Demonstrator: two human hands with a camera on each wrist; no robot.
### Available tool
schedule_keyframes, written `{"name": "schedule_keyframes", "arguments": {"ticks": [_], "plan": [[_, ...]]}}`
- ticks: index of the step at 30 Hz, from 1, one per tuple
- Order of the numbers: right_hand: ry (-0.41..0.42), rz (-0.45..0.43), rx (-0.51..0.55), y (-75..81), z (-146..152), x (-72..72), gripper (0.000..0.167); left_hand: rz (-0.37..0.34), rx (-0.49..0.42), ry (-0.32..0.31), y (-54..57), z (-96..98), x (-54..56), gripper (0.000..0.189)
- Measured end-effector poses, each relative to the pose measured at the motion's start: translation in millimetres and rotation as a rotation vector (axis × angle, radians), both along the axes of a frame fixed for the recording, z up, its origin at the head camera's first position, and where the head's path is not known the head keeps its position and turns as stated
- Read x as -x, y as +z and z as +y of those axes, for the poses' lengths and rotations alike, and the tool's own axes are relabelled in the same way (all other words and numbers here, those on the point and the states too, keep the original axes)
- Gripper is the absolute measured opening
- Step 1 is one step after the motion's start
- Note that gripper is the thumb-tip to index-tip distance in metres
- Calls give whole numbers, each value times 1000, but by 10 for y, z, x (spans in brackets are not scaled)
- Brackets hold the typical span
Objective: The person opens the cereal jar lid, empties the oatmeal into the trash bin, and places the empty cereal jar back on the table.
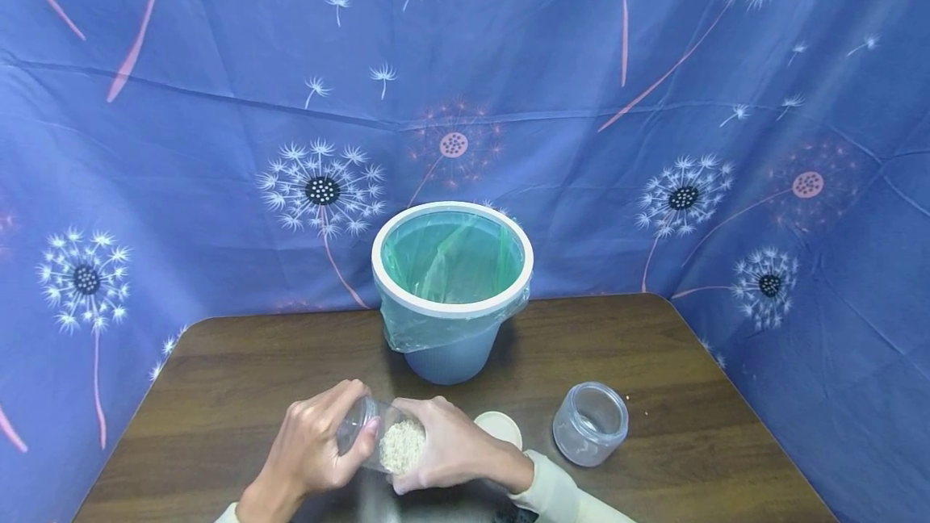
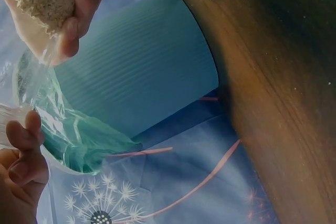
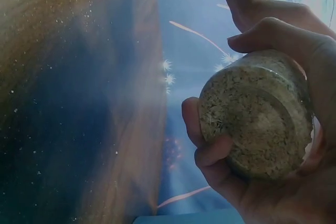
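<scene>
My right hand (image 1: 443,442) grips a clear jar filled with pale oat-like flakes (image 1: 402,446). Its flat base, packed with flakes, faces the right wrist view, with fingers (image 3: 215,150) curled round the side. My left hand (image 1: 316,438) holds a clear, see-through container (image 1: 352,424), thumb across its near side. Both vessels are tilted on their sides, and their mouths meet between the hands. In the left wrist view, the flakes (image 2: 47,1) narrow down toward the mouth above the left fingers (image 2: 26,135).
Behind the hands stands a blue bin (image 1: 450,357) with a white rim and a green-tinted liner bag. A round white lid (image 1: 500,428) lies beside the right wrist. Farther right is an open clear jar (image 1: 590,424), with crumbs near it on the wooden table (image 1: 697,458).
</scene>
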State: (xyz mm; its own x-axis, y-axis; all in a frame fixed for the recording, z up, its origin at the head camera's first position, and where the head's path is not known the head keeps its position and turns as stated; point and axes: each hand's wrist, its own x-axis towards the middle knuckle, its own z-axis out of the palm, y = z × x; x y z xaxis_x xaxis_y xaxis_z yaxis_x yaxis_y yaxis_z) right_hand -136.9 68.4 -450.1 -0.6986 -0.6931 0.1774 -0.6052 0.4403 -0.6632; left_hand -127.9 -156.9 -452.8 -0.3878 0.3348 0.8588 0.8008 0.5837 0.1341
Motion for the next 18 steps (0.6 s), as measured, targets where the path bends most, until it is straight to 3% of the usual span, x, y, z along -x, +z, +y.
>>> {"name": "schedule_keyframes", "arguments": {"ticks": [10,18], "plan": [[-24,5,-11,-30,-12,-12,49,-19,-14,17,-15,7,-23,27],[-154,138,-65,-54,-34,-8,54,-167,-13,191,-12,53,-70,18]]}}
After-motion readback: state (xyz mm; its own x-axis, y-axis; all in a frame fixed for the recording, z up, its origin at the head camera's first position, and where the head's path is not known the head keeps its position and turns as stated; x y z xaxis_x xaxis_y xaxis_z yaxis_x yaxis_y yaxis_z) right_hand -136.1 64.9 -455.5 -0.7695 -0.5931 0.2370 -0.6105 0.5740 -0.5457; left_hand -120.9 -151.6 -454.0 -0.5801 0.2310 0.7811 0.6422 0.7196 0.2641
